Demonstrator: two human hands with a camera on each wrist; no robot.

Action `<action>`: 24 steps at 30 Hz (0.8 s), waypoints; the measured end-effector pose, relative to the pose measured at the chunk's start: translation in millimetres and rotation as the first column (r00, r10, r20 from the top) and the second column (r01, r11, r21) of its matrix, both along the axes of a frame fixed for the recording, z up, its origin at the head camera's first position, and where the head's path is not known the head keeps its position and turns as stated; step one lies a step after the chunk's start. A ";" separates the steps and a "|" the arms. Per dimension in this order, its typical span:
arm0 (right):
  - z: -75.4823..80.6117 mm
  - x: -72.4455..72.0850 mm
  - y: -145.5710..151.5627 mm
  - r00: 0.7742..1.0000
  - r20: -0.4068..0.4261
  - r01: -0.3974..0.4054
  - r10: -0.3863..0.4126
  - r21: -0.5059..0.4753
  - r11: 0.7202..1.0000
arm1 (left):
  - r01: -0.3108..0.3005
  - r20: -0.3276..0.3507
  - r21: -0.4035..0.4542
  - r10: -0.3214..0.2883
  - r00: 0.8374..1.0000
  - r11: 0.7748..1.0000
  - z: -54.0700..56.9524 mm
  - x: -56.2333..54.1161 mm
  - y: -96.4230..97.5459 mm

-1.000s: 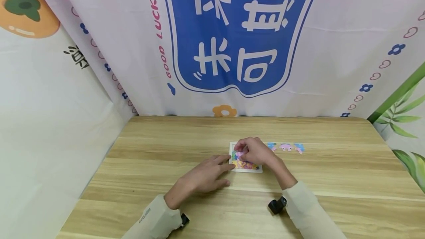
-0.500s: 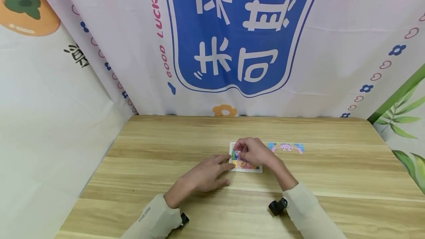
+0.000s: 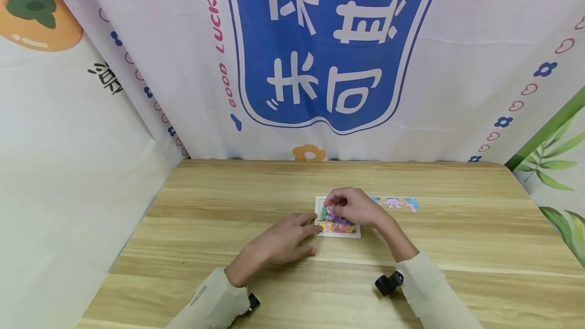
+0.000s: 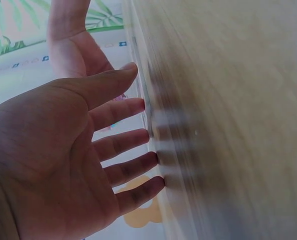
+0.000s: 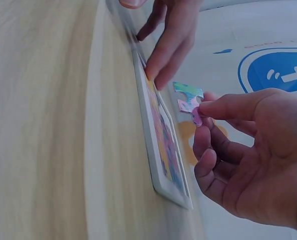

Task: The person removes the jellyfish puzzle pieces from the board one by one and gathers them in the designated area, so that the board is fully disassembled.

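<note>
In the right wrist view, my right hand [image 5: 258, 145] pinches a jigsaw piece [image 5: 187, 100], green and pink, between thumb and fingertips. It is held tilted, clear of the white-rimmed puzzle tray [image 5: 151, 145]. From the head view, the right hand [image 3: 358, 208] hovers over the upper part of that tray [image 3: 340, 235], hiding some of it. Yellow and pink pieces [image 3: 335, 226] fill the tray's lower part. My left hand [image 3: 287, 240] lies with fingers spread, fingertips on the tray's left edge; the left wrist view shows this hand [image 4: 63, 150] with straight fingers.
Right of the tray, several loose jigsaw pieces [image 3: 394, 202] lie in a row, the leftmost partly behind the right hand. The wooden table [image 3: 219, 202] meets a printed curtain [image 3: 183, 90] at its back edge. Small black wrist cameras [image 3: 389, 283] sit at the cuffs.
My right hand has shifted slightly right, with its wrist and cuff, now covering more of the leftmost loose piece. The left hand has stayed at the tray's edge.
</note>
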State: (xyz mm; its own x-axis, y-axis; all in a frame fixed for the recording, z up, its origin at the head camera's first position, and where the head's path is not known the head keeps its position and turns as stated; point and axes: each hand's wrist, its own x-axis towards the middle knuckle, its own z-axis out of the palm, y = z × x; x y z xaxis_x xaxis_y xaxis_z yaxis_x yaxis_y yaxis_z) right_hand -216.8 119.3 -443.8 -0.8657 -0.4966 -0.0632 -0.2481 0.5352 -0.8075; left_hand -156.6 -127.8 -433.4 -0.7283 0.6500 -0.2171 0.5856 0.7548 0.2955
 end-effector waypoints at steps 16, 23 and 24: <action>-8.7 2.0 47.3 0.998 0.063 0.004 -0.002 -0.045 0.999 | -0.018 0.007 0.008 0.018 1.000 1.000 0.9 1.1 -0.1; -10.1 5.0 59.2 0.998 0.059 0.009 -0.006 -0.053 0.999 | -0.004 -0.007 0.007 0.004 1.000 1.000 -0.3 0.8 -0.1; -10.3 5.5 61.0 0.998 0.059 0.013 -0.010 -0.048 0.999 | -0.003 -0.007 0.006 0.003 1.000 1.000 -0.1 0.9 0.0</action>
State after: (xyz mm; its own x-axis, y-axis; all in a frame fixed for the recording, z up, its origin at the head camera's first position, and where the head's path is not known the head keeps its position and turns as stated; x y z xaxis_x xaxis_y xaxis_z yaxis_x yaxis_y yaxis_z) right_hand -211.4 180.2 -454.1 -0.8667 -0.4905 -0.0905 -0.1933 0.4976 -0.8456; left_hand -155.6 -127.9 -433.6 -0.7315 0.6494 -0.2079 0.5857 0.7546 0.2960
